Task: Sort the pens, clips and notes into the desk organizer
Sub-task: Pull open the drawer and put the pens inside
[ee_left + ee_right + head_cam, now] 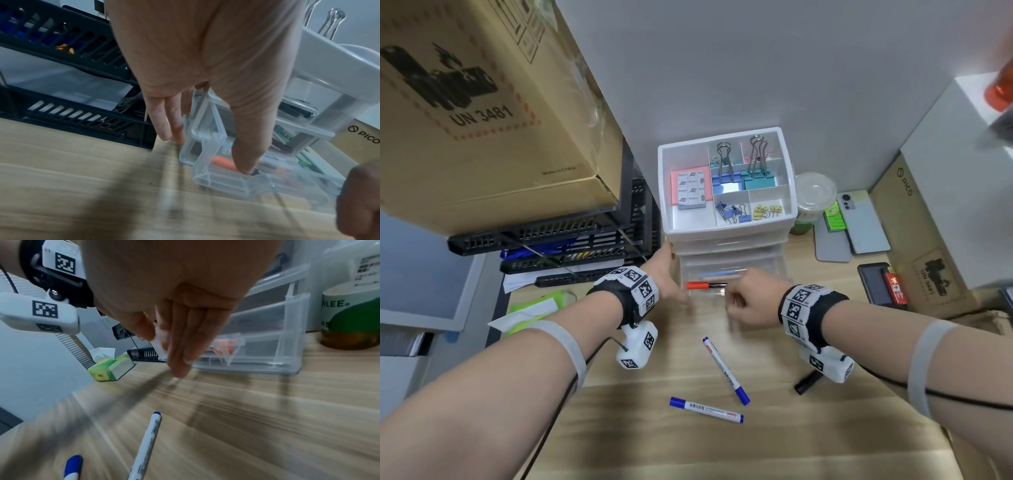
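The white desk organizer (729,231) stands against the wall, with pink notes (690,186) and binder clips (736,178) in its top compartments. Its clear bottom drawer (770,263) is pulled out; a red pen (698,285) and a light-blue pen (719,274) lie inside. My left hand (673,277) rests with straight fingers against the organizer's left side, its thumb (246,154) touching the red pen (223,162). My right hand (736,301) pinches the drawer's clear front edge (159,347) between thumb and fingers. Two blue-capped markers (726,370) (705,409) lie loose on the desk near me.
Black stacked paper trays (571,240) and a large cardboard box (482,113) crowd the left. A green tissue pack (534,308) lies by the left forearm. A lidded cup (813,202), phones (866,219) and a PICO box (928,240) fill the right. A dark stick-like object (804,383) lies under the right wrist.
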Tool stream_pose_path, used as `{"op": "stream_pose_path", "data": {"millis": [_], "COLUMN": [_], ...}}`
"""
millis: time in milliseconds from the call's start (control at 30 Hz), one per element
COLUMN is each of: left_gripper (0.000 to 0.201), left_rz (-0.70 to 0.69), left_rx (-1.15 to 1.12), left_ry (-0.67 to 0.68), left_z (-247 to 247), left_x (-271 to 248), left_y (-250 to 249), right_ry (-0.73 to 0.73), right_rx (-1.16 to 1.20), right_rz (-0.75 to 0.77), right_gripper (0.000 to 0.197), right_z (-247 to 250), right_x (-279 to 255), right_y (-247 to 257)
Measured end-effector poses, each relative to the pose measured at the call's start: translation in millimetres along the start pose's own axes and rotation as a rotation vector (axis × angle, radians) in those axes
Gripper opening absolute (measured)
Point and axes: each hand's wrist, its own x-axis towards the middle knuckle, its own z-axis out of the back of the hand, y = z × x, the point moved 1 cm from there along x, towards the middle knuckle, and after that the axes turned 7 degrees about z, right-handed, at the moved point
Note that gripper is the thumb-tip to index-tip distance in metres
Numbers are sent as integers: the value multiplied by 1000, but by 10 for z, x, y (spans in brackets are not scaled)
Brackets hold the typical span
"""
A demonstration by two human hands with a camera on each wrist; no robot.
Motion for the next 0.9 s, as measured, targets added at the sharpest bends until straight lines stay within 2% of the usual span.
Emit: {"op": "stream_pose_path", "data": {"millis": [67,133,300,467,733,900], "left_gripper": [136,134,137,147,119,101], "left_rz": [-26,-38,-56,-79,-126,-103], "left_rx": [-36,-44,-53,-128,-268,-284], "left_ry": [-6,-15,-16,-41,-178,-217], "left_z": [21,46,40,19,28,42], "left_x": [6,-6,6,24,122,236], "left_y": [7,11,0,-15,19,55], "right_ry": [71,107,77,39,-26,-86], "right_rx": [-12,-19,-39,-22,136,135], "right_rz": [-27,-80,-162,-187,-259,-254], "right_gripper": [24,31,47,51,49,44], "right_z": [-73,-156,-272,-213,-163,-228], "right_x": [-34,-47,-11,84,329,385], "right_y": [-20,-34,-63,-98,-240,-284]}}
